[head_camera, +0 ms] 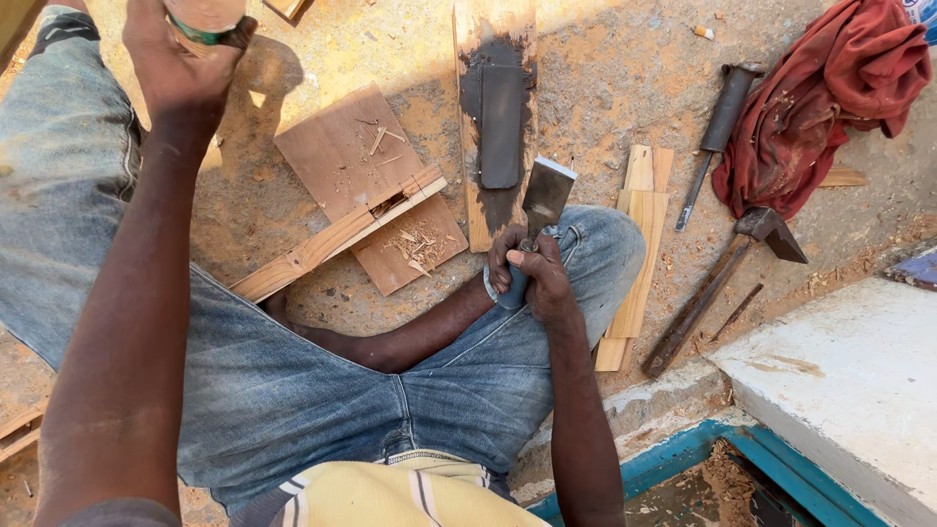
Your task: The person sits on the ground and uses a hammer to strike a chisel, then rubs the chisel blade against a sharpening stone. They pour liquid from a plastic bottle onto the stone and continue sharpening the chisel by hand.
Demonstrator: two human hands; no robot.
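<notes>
Your right hand [532, 273] is wrapped tight around the handle of a wide chisel [542, 210], its broad steel blade pointing away from you, above your right knee. Just beyond the blade lies a dark sharpening stone [502, 125], set into a stained wooden board [493, 39] on the sandy ground [605, 78].

Your left hand [181, 59] is raised at the top edge of the view, closed around a small bottle [203, 20] with a green band; only its lower part shows.

Between your hands, on the ground, lies a flat wooden panel [342, 151] with a pale strip of wood [332, 239] across it and shavings scattered over its near end.

To the right of your knee rest pale wooden slats [639, 220]. Further right lie a hammer [722, 278], a dark-handled tool [717, 127] and a crumpled red cloth [825, 98]. A pale concrete step [849, 390] with a blue edge sits at the lower right.
</notes>
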